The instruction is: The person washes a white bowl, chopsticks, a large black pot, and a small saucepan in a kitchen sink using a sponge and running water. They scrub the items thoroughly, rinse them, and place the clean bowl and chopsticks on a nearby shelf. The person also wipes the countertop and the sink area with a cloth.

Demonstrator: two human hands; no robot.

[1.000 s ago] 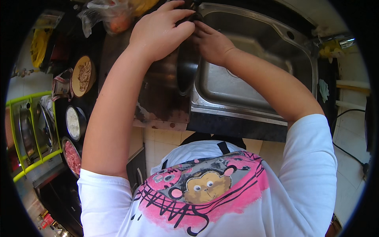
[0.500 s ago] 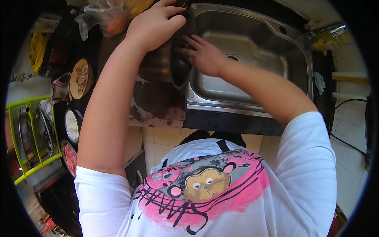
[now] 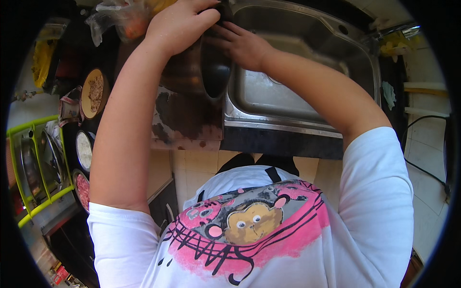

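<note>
A dark metal pot [image 3: 184,73] lies tipped on its side at the sink's left edge, its mouth turned toward the sink [image 3: 254,103]. My left hand [image 3: 178,26] is closed on the pot's upper rim, thumb toward the right; some of its fingertips are out of sight. At the mouth of the pot is my right hand [image 3: 246,47], fingers stretched out and reaching into the opening. The ends of those fingers are lost in the pot's dark inside, and I see nothing held in them.
Left of my arm stand a bowl of brownish food [image 3: 93,93], a bowl of white food [image 3: 84,151] and a bowl of pink minced meat [image 3: 81,189]. A green rack [image 3: 45,201] holds metal lids. A plastic bag [image 3: 115,19] lies at the back left.
Both hands and the pot sit slightly higher in the picture. My right hand has shifted up along the pot's mouth, and more of the dark opening shows below it.
</note>
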